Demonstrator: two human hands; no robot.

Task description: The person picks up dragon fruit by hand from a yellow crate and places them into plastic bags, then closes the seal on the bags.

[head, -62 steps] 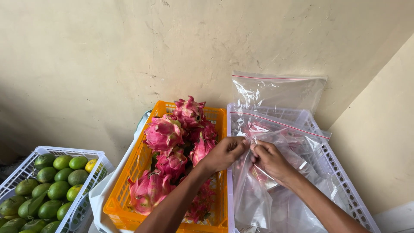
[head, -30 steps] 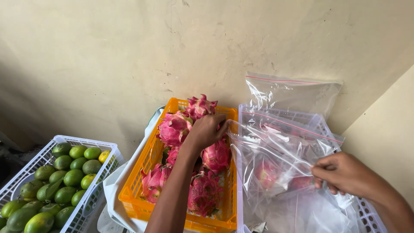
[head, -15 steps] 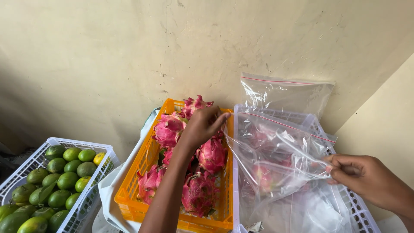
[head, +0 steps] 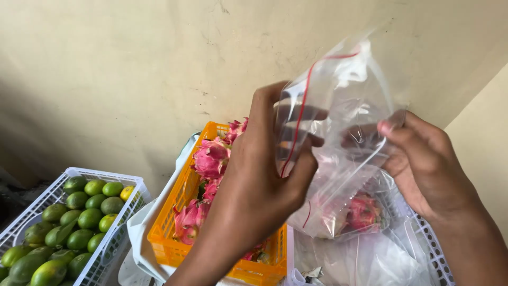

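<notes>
head view: left hand [head: 264,175] and right hand [head: 423,164] raised, both pinching clear zip bag [head: 338,137] mouth.

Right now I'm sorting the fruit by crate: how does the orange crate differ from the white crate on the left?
The orange crate is orange plastic; the white crate is white. The orange crate holds pink dragon fruit, while the white crate holds round green fruit, plus one yellowish piece. The orange crate stands close to the wall, and the white crate sits further left. Both are open, slotted plastic crates full of fruit.
</notes>
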